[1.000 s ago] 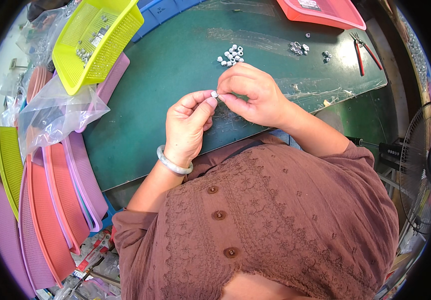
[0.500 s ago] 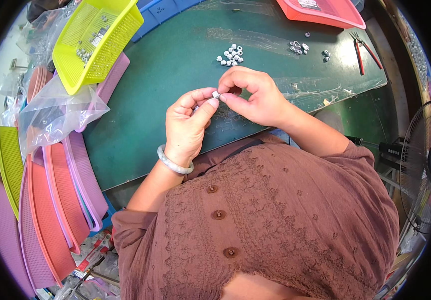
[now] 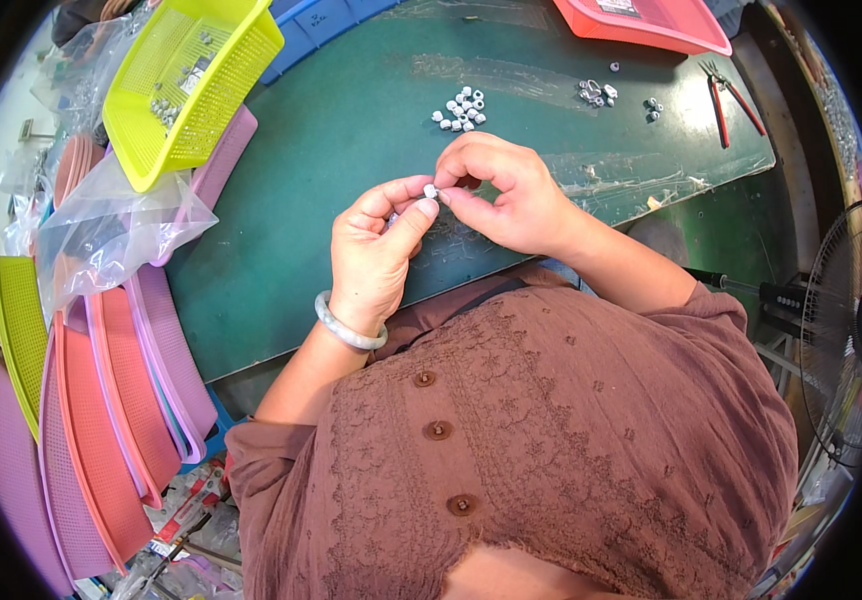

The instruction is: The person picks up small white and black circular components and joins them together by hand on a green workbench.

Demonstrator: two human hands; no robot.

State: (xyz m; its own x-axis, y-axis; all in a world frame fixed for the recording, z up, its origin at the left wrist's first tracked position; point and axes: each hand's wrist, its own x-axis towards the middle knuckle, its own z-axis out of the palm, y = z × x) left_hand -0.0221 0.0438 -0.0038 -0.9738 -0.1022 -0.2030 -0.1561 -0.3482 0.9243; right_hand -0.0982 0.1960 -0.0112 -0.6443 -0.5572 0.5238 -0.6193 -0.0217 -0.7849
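My left hand (image 3: 376, 245), with a pale bangle (image 3: 343, 325) at its wrist, pinches a small silver-grey cube-like bead (image 3: 431, 191) between thumb and forefinger. Another small grey piece shows partly inside the curled left fingers. From the other side, the closed thumb and fingertips of my right hand (image 3: 506, 195) touch the bead's right edge. Whether they hold the bead itself or some tiny part is too small to tell. Just beyond the hands lies a loose heap of similar grey beads (image 3: 468, 108) on the green tabletop (image 3: 321, 130).
Further right lie several shiny metal pieces (image 3: 598, 94), a smaller cluster (image 3: 654, 110) and red-handled pliers (image 3: 731, 103). A red tray (image 3: 651, 35) is at the far right, a yellow-green basket (image 3: 191, 120) at the left. Stacked baskets (image 3: 101, 430) stand below it; a fan (image 3: 836, 330) is at right.
The bead has turned slightly between the fingertips. Both hands otherwise keep nearly the same place and grip.
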